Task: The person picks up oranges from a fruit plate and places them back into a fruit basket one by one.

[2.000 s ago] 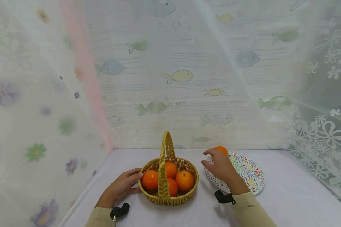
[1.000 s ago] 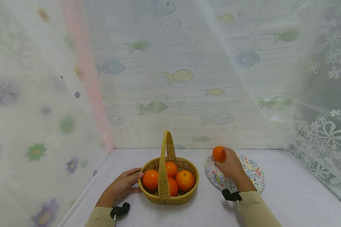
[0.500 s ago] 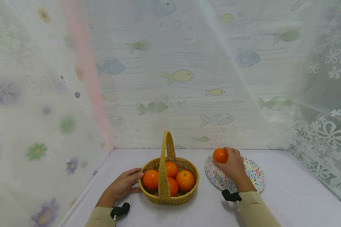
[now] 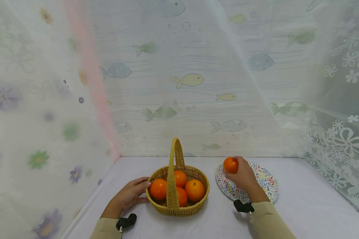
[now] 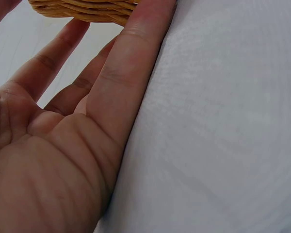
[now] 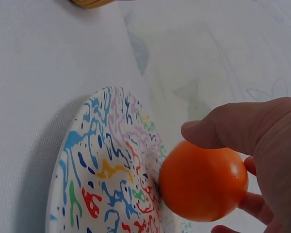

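Note:
My right hand (image 4: pixel 243 176) grips an orange (image 4: pixel 230 165), its thumb lying over the fruit and its fingers round the far side. In the right wrist view that orange (image 6: pixel 203 182) sits right against the face of the plate (image 6: pixel 102 165), which is white with multicoloured squiggles. To the left stands a woven yellow basket (image 4: pixel 185 211) with a tall handle and several oranges inside. My left hand (image 4: pixel 131 196) rests against the basket's left side, one fingertip at the rim. From the left wrist, its fingers (image 5: pixel 121 73) look mostly straight, their tips by the woven base.
White cloth covers the table (image 4: pixel 209 225), bare between basket and plate. A fish-print curtain (image 4: pixel 191 99) hangs along the back edge, with flowered sheets (image 4: pixel 42 159) at the sides. The basket handle (image 4: pixel 173 166) rises above the oranges and partly hides them.
My right hand, apart from the orange two seconds ago, moved right and took hold of it. Since then hand and orange have shifted only slightly. Left hand and basket stay put.

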Tool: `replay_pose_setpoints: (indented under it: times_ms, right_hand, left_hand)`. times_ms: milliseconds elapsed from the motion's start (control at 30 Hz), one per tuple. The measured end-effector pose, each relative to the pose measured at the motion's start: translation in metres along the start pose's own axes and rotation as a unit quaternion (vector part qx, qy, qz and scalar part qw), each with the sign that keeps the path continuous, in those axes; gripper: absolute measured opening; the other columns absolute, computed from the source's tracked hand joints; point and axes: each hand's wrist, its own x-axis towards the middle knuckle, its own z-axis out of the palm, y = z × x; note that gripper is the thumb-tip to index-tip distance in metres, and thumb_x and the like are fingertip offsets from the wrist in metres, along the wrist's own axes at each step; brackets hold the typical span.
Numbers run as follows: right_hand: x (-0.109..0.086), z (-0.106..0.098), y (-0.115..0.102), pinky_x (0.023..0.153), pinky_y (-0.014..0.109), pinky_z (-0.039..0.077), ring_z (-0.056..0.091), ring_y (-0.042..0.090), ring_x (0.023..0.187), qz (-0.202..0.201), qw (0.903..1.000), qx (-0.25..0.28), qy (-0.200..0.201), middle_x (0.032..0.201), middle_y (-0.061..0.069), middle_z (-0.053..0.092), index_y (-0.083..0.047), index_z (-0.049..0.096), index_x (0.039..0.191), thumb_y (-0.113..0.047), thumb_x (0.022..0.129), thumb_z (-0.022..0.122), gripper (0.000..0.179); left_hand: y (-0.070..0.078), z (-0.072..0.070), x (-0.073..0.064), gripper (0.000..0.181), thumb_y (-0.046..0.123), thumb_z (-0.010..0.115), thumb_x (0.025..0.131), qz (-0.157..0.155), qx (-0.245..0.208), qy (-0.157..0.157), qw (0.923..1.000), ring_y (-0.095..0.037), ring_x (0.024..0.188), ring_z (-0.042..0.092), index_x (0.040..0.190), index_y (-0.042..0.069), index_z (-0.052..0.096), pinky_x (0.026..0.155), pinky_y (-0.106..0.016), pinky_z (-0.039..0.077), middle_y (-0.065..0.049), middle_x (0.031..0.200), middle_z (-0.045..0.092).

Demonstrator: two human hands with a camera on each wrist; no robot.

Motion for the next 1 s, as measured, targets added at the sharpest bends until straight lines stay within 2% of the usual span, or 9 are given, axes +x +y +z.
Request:
replay_pose_setpoints:
  times_ms: [200, 333, 433, 533, 667, 900, 1000]
  right_hand:
    - [-0.0019, -0.0007, -0.0011, 0.105, 0.066, 0.050, 0.050, 0.049, 0.127, -0.017, 0.9997, -0.016, 0.010, 0.151, 0.025, 0.039, -0.010, 0.045, 0.147, -0.020, 0.085, 0.084, 0.074]
    - [-0.0030, -0.0003, -0.0011, 0.103, 0.068, 0.050, 0.050, 0.054, 0.125, -0.011, 0.9997, -0.020, 0.013, 0.152, 0.028, 0.030, -0.017, 0.050, 0.144, -0.023, 0.084, 0.085, 0.070]
    - [-0.0030, 0.0006, -0.0002, 0.103, 0.070, 0.048, 0.049, 0.058, 0.127, -0.014, 0.9992, -0.032, 0.017, 0.159, 0.030, 0.021, -0.018, 0.050, 0.144, -0.022, 0.083, 0.086, 0.071]
    - [-0.0021, 0.0018, 0.0017, 0.105, 0.069, 0.047, 0.049, 0.055, 0.128, -0.040, 0.9973, -0.057, 0.022, 0.161, 0.026, 0.028, -0.016, 0.050, 0.143, -0.020, 0.081, 0.086, 0.072]
    - [-0.0009, 0.0031, 0.0035, 0.101, 0.067, 0.050, 0.053, 0.049, 0.122, -0.066, 0.9937, -0.087, 0.026, 0.145, 0.024, 0.051, -0.016, 0.050, 0.143, -0.022, 0.081, 0.087, 0.072]
    - [-0.0022, 0.0031, 0.0027, 0.095, 0.064, 0.056, 0.050, 0.048, 0.114, -0.024, 0.9968, -0.072, 0.023, 0.130, 0.028, 0.043, -0.026, 0.052, 0.143, -0.027, 0.084, 0.087, 0.068]
    - [-0.0031, 0.0030, 0.0018, 0.097, 0.064, 0.056, 0.050, 0.049, 0.115, -0.015, 0.9976, -0.064, 0.023, 0.134, 0.029, 0.040, -0.025, 0.052, 0.143, -0.025, 0.085, 0.085, 0.067]
  left_hand:
    - [0.0005, 0.0001, -0.0005, 0.067, 0.035, 0.068, 0.101, 0.001, 0.002, -0.002, 1.0000, -0.024, 0.121, 0.065, 0.155, 0.005, 0.044, 0.095, -0.051, 0.060, -0.016, 0.149, 0.056]
    - [0.0005, 0.0001, 0.0000, 0.067, 0.037, 0.068, 0.101, -0.003, 0.004, -0.001, 1.0000, -0.024, 0.121, 0.065, 0.155, 0.006, 0.044, 0.095, -0.050, 0.060, -0.016, 0.150, 0.055]
    - [0.0011, 0.0005, -0.0002, 0.067, 0.037, 0.067, 0.101, -0.003, 0.007, -0.002, 1.0000, -0.024, 0.122, 0.065, 0.155, 0.006, 0.044, 0.095, -0.050, 0.060, -0.016, 0.151, 0.055]
    - [0.0018, 0.0009, -0.0009, 0.067, 0.036, 0.067, 0.101, -0.002, 0.006, -0.004, 1.0000, -0.024, 0.122, 0.065, 0.156, 0.006, 0.043, 0.095, -0.050, 0.060, -0.016, 0.151, 0.054]
    - [0.0023, 0.0013, -0.0014, 0.066, 0.036, 0.067, 0.102, -0.001, 0.005, -0.005, 1.0000, -0.024, 0.123, 0.065, 0.156, 0.005, 0.043, 0.095, -0.050, 0.060, -0.016, 0.151, 0.054]
    - [0.0018, 0.0012, -0.0006, 0.066, 0.036, 0.066, 0.102, -0.001, 0.006, -0.003, 1.0000, -0.024, 0.122, 0.065, 0.156, 0.006, 0.043, 0.095, -0.050, 0.060, -0.016, 0.151, 0.054]
    - [0.0010, 0.0009, -0.0009, 0.066, 0.036, 0.066, 0.102, -0.002, 0.004, -0.004, 1.0000, -0.024, 0.122, 0.065, 0.156, 0.005, 0.043, 0.095, -0.050, 0.060, -0.016, 0.150, 0.055]
